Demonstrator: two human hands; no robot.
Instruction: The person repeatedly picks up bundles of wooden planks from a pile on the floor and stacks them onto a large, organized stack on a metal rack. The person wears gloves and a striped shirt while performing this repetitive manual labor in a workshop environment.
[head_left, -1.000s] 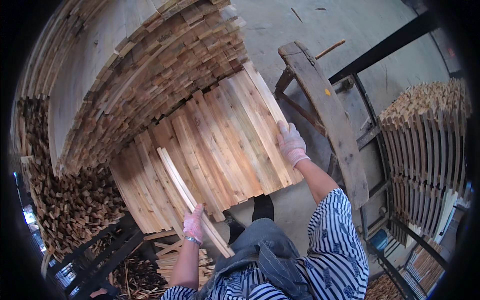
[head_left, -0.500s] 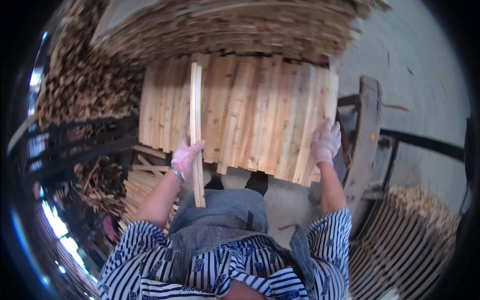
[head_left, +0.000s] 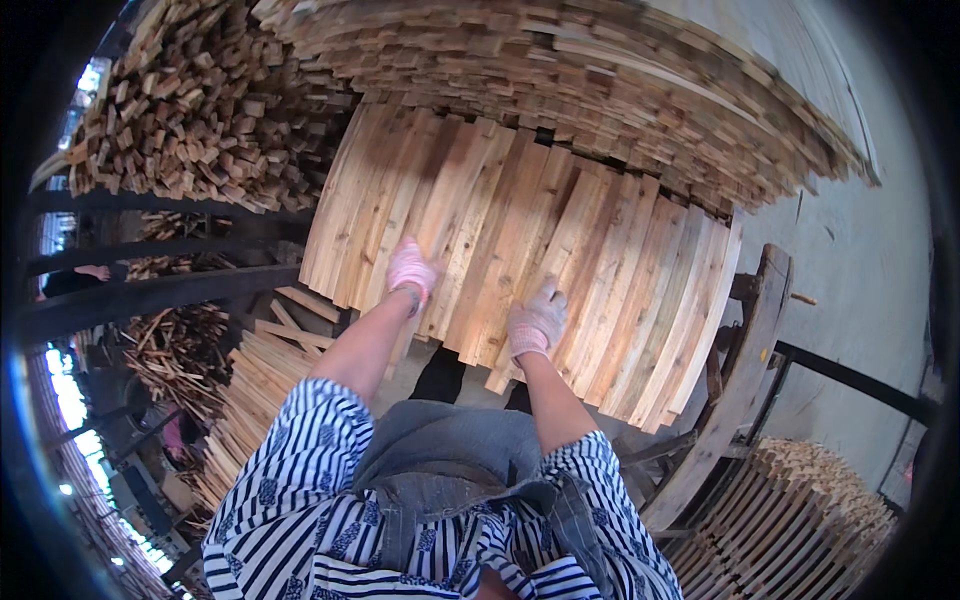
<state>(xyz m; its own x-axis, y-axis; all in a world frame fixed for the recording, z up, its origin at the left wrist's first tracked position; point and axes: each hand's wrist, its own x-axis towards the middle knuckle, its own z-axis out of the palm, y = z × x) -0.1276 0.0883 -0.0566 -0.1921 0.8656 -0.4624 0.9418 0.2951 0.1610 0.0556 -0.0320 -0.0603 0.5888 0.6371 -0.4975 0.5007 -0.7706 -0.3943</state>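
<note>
Long, narrow wooden strips [head_left: 500,240] lie side by side in a wide row in front of me, their near ends uneven. My left hand [head_left: 412,272], in a pinkish work glove, rests on the left half of the row, thumb apart from the fingers. Slightly blurred, it shows no strip lifted in it. My right hand [head_left: 538,318], in a pale glove, is over the strips near the middle of their front edge. Its fingers are apart and hold nothing that I can see.
Behind the row rises a tall stack of strips [head_left: 600,100]; another pile [head_left: 190,120] shows its cut ends at far left. A wooden post [head_left: 735,370] stands at right beside a slatted bundle [head_left: 800,510]. Dark rails [head_left: 150,300] and loose strips [head_left: 250,400] are at left.
The strip held upright in my left hand is now down among the others. My right hand has left the row's right edge and moved to its middle. The view has turned.
</note>
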